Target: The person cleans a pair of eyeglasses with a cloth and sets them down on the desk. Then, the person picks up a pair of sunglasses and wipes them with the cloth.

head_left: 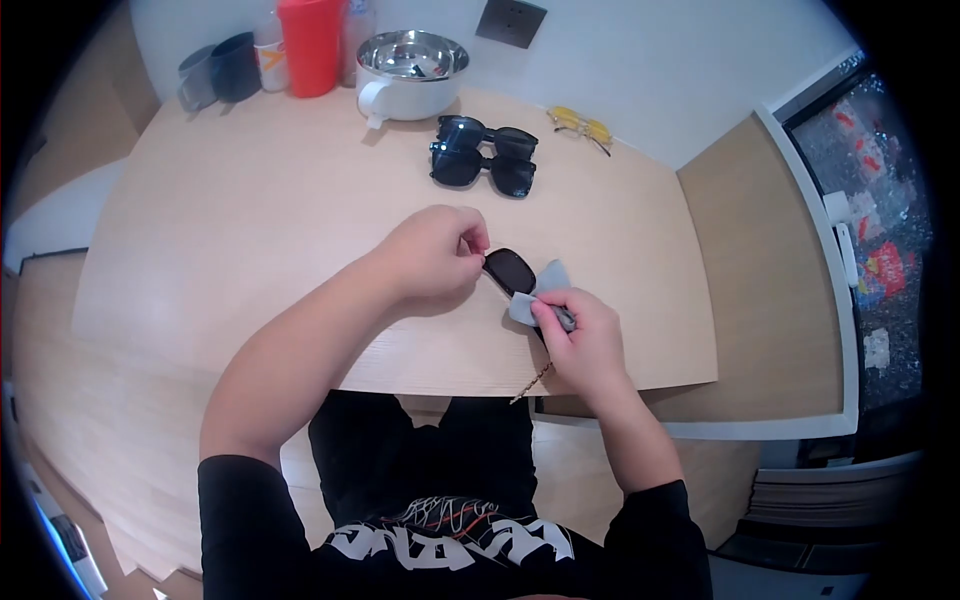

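A pair of dark sunglasses (511, 271) is held between my hands over the front half of the table. My left hand (445, 250) pinches it at its left edge, fingers closed. With my right hand (580, 335) I grip a grey cloth (550, 283), which lies around the other end of the sunglasses and hides that lens. A gold-coloured chain-like temple (532, 384) hangs below the right hand, toward the table's front edge. Farther back, two more pairs of black sunglasses (486, 170) lie one close behind the other.
Yellow-lensed glasses (580, 125) lie near the wall. A metal-lined white bowl (412, 95), a red pitcher (311, 50), a dark mug (236, 68) and other cups stand along the back of the table (250, 200). A wooden panel (765, 270) rises at the right.
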A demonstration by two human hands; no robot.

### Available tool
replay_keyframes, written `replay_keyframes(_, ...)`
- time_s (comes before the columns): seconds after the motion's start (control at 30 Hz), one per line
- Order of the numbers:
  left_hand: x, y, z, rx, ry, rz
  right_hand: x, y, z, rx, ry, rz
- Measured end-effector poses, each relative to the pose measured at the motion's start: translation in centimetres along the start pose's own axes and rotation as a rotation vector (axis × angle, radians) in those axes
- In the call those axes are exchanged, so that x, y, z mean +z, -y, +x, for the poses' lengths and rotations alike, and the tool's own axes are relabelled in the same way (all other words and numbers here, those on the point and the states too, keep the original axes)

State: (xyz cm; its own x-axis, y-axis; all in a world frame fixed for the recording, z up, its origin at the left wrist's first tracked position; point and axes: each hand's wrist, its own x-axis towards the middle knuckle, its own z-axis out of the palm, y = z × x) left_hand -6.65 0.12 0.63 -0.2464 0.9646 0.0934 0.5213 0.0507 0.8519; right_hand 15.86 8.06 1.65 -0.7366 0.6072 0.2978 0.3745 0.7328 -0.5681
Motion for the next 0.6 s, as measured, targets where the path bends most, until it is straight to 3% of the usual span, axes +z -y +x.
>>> replay_keyframes(0.07,-0.6,0.2,0.3,-0.163,0.058,-0.263,0.0,-0.9,0.1,0.098,-0.007,0.169)
replay_keyframes(0.17,-1.0,1.2,0.9,-0.096,0.119,-0.353,-0.1,-1.9,0.5,0.196,-0.021,0.348)
replay_keyframes(0.27,-0.9,1.5,0.5,0.004,0.144,-0.217,-0.1,-2.6,0.7,0.246,-0.031,0.457)
replay_keyframes(0.47,0.1,1.5,0.5,0.477,-0.062,0.105,-0.1,-3.6,0.9,0.274,0.004,0.551)
replay_keyframes(0.6,0.5,0.5,0.4,0.542,-0.084,0.184,0.0,-3.6,0.9,0.296,0.023,0.584)
